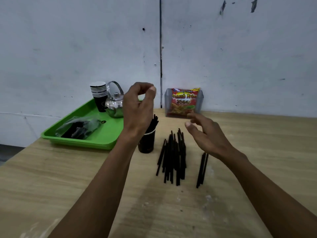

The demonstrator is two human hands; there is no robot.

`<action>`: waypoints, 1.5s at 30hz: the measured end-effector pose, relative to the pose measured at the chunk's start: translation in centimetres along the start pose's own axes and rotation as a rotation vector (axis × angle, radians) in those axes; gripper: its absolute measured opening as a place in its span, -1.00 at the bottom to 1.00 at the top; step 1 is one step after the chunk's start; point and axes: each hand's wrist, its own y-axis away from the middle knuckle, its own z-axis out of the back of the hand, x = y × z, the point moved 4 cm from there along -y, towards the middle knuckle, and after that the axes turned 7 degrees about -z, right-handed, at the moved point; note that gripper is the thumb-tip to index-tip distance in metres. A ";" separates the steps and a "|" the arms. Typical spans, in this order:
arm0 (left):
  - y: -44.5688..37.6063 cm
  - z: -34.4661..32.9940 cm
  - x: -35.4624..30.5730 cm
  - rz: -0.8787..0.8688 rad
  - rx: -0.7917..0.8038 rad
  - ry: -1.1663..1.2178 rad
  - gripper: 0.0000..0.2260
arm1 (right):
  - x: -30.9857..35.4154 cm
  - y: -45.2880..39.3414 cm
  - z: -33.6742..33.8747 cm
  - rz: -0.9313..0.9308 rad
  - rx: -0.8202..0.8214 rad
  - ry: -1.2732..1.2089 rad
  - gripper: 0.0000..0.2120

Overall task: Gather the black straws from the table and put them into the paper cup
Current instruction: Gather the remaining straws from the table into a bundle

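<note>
Many straws point(173, 157) on table below empty-looking right hand point(205, 133).

Drinks stall: stacked cups point(98, 90), kettle point(114, 104), snacks point(184, 102).

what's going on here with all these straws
A person is moving black straws into a paper cup on a wooden table. Some straws already stand in the cup. The left hand is raised above it, fingers pinched and apparently empty. The right hand hovers open over the main pile lying on the table, with a few strays beside it.
</note>
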 end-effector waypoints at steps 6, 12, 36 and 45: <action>5.7 -4.8 -1.2 -0.073 0.238 -0.001 -0.89 | -4.5 4.6 1.1 -0.246 -0.103 0.355 -0.74; 11.4 -6.4 2.8 0.014 0.444 -0.188 -0.90 | -5.5 7.7 -1.1 -0.339 -0.088 0.586 -0.54; 13.2 -6.1 3.8 0.239 0.550 -0.452 -0.69 | -4.7 2.7 -2.6 -0.472 0.019 0.469 -0.74; 12.3 -4.7 6.0 0.401 0.419 -0.197 -0.64 | -4.2 0.9 -3.6 -0.523 0.091 0.353 -0.64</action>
